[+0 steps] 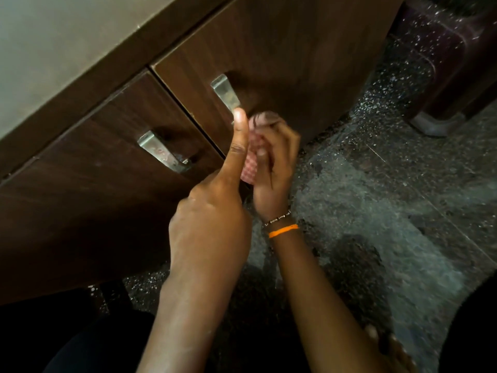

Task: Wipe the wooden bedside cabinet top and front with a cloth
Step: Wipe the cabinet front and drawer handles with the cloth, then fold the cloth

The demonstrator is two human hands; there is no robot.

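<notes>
The dark wooden bedside cabinet (282, 49) fills the upper left, with two drawer fronts and a pale top (53, 44). A pink checked cloth (251, 162) is bunched in my right hand (274, 168), which grips it against the lower edge of the right drawer front. My left hand (212, 214) is raised in front of the cabinet with one finger stretched straight up beside the cloth and the other fingers curled under; it holds nothing that I can see. Most of the cloth is hidden between the two hands.
Each drawer has a metal handle: the right drawer handle (226, 94) sits just above my left fingertip, the left drawer handle (161, 152) further left. A speckled dark stone floor (376, 184) lies on the right, with a dark maroon object (451, 63) at the top right.
</notes>
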